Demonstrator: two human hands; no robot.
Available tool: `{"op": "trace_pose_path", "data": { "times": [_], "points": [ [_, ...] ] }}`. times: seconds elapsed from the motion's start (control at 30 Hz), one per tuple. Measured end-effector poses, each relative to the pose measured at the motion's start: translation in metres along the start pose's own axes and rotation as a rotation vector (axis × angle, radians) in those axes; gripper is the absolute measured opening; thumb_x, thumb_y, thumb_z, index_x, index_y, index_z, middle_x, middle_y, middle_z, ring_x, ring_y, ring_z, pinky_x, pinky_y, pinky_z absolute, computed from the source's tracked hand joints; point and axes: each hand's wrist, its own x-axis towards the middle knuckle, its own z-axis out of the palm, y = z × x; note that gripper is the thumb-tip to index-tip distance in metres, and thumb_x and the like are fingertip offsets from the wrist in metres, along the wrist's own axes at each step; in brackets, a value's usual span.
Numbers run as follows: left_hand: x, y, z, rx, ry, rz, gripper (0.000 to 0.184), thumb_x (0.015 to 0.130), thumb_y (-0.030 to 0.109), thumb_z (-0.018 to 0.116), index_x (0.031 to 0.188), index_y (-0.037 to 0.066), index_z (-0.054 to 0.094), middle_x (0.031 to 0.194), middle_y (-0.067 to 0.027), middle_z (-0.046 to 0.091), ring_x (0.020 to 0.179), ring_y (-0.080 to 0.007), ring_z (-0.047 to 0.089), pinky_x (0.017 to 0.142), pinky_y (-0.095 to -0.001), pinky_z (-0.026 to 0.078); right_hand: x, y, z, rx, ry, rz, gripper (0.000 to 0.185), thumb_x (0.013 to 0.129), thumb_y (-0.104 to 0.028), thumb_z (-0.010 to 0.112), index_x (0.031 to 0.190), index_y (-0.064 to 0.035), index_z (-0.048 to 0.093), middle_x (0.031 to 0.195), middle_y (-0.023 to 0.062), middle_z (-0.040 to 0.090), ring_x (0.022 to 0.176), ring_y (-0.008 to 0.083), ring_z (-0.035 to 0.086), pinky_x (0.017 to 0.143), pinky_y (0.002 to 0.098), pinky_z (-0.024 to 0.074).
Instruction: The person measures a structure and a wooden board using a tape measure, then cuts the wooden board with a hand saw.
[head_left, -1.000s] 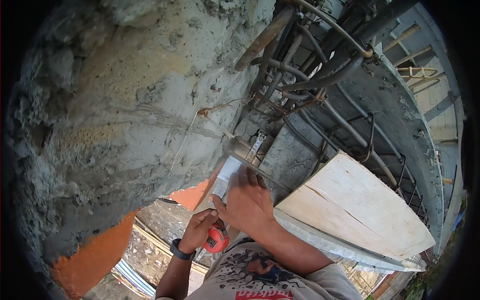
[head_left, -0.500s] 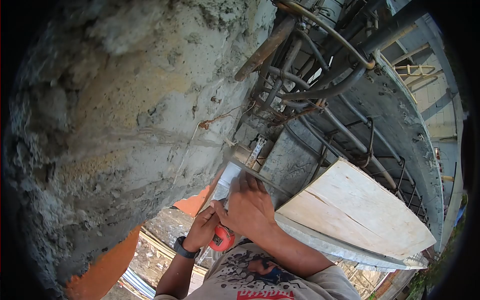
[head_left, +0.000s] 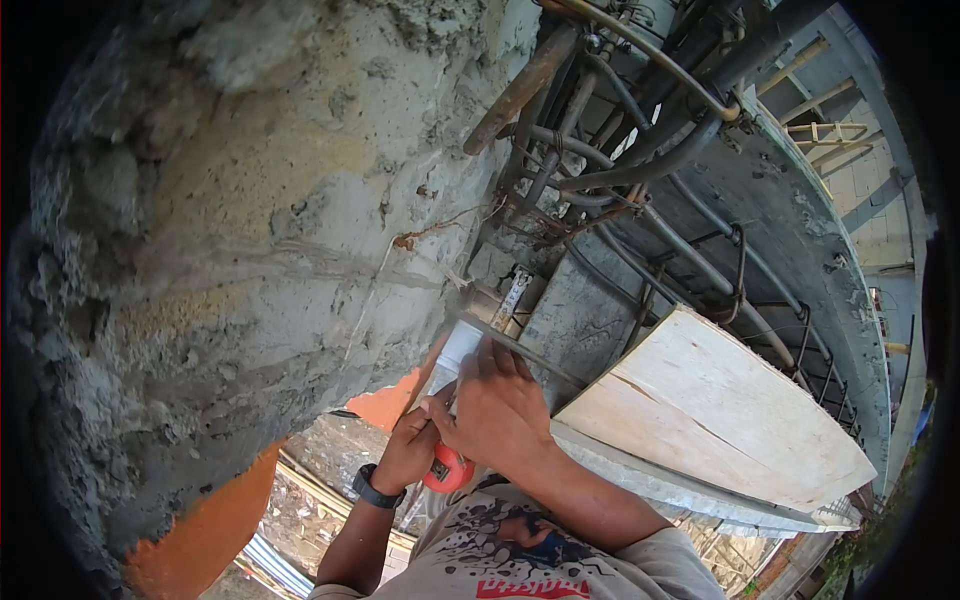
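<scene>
My left hand (head_left: 408,450), with a dark band at the wrist, is closed beside a red tape measure (head_left: 448,470) and a pale strip. Just right of it, my right hand (head_left: 503,405) lies over the strip, its fingertips by a thin grey edge; what its fingers grip is hidden. The white pipe-like piece (head_left: 460,344) shows above and left of my right fingers. Beyond that edge, a marked metal strip (head_left: 514,292) points up toward the rebar.
A rough concrete wall (head_left: 260,230) fills the left. Bent rebar (head_left: 640,180) crowds the upper right. A plywood sheet (head_left: 720,410) lies right of my right arm, below the curved concrete form (head_left: 800,230). An orange surface (head_left: 215,525) shows lower left.
My left hand and the red tape measure have shifted slightly right, closer under my right hand. My right hand has moved very little. The camera view has shifted slightly.
</scene>
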Motion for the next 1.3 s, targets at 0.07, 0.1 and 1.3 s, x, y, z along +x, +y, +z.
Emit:
{"op": "trace_pose_path", "data": {
  "times": [0.07, 0.1, 1.3],
  "points": [
    [0.000, -0.001, -0.004, 0.034, -0.050, -0.009, 0.047, 0.111, 0.007, 0.039, 0.157, -0.003, 0.039, 0.120, -0.0075, 0.068, 0.105, -0.0104, 0.062, 0.095, -0.0261, 0.050, 0.000, 0.000, 0.000, -0.007, -0.008, 0.000, 0.056, 0.082, -0.039, 0.078, 0.100, 0.0131, 0.070, 0.106, 0.0345, 0.068, 0.110, 0.0459, 0.068, 0.095, 0.0481, 0.0555],
    [0.000, -0.003, -0.006, 0.042, -0.052, -0.009, 0.047, 0.111, 0.007, 0.039, 0.157, -0.003, 0.039, 0.120, -0.0074, 0.068, 0.105, -0.0103, 0.062, 0.095, -0.0260, 0.050, 0.000, 0.000, 0.000, -0.010, -0.011, 0.000, 0.056, 0.081, -0.039, 0.078, 0.100, 0.0130, 0.070, 0.106, 0.0345, 0.068, 0.110, 0.0459, 0.068, 0.095, 0.0483, 0.0557],
    [0.002, -0.012, -0.006, -0.002, -0.046, -0.004, 0.047, 0.109, 0.003, 0.039, 0.155, -0.007, 0.041, 0.136, -0.0139, 0.064, 0.118, -0.0151, 0.061, 0.104, -0.0284, 0.047, -0.001, -0.002, -0.003, 0.013, -0.042, 0.021, 0.055, 0.083, -0.038, 0.077, 0.100, 0.0136, 0.071, 0.109, 0.0354, 0.068, 0.112, 0.0466, 0.067, 0.099, 0.0478, 0.0545]
  ]
}}
